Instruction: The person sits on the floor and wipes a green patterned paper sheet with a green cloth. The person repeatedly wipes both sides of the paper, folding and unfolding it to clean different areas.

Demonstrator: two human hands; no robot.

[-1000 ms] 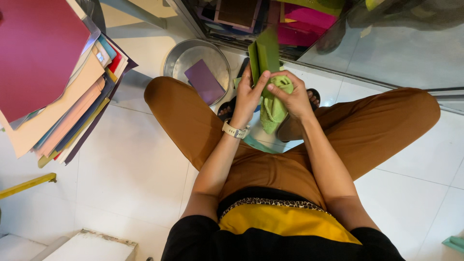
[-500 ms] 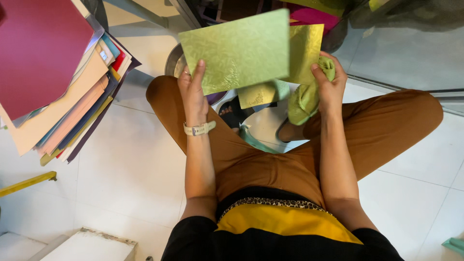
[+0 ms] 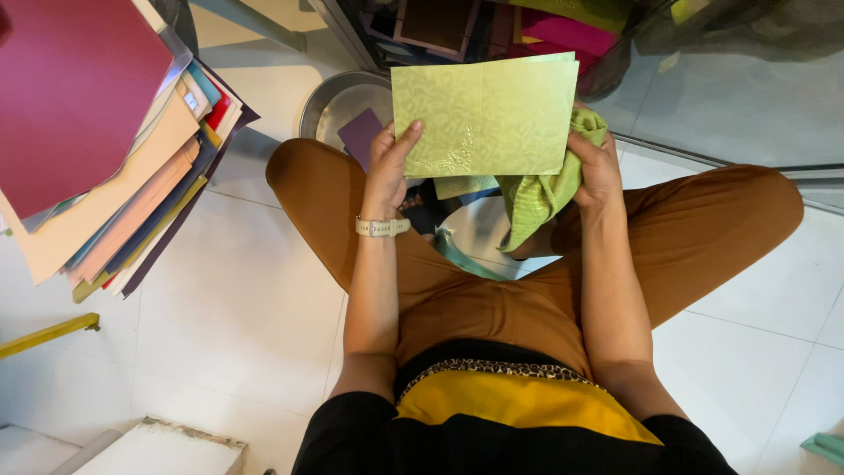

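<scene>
Overhead view onto a seated person's lap, legs in brown trousers [image 3: 492,299] crossed on a white tiled floor [image 3: 246,290]. Left hand [image 3: 389,171] clamped on the left edge of a pale green embossed card [image 3: 483,119], thumb laid over the face, fingers behind; white wristwatch [image 3: 381,227] on the wrist just below. Right hand [image 3: 598,171] closed on the card's right edge and, in the same grasp, on a crumpled green cloth [image 3: 541,198] hanging down between the two hands. Hands well apart, one at each side of the card; card held flat toward the camera, raised above the knees, slightly tilted, a raised ornament near its lower edge. Second green piece [image 3: 466,186] showing just under the card, between the hands, holder not discernible. Round metal bowl [image 3: 338,101] beyond the left hand, partly hidden by the card and left knee, with a dark purple sheet [image 3: 360,136] inside. Fanned stack of coloured card sheets [image 3: 114,167], dark red on top, well to the left of the left hand. Pink and dark sheets [image 3: 571,35] stored on a shelf beyond both hands, above the card's upper edge. Yellow strip [image 3: 48,334] and a white block [image 3: 167,449] on the floor far to the left, nearer the body than the hands
</scene>
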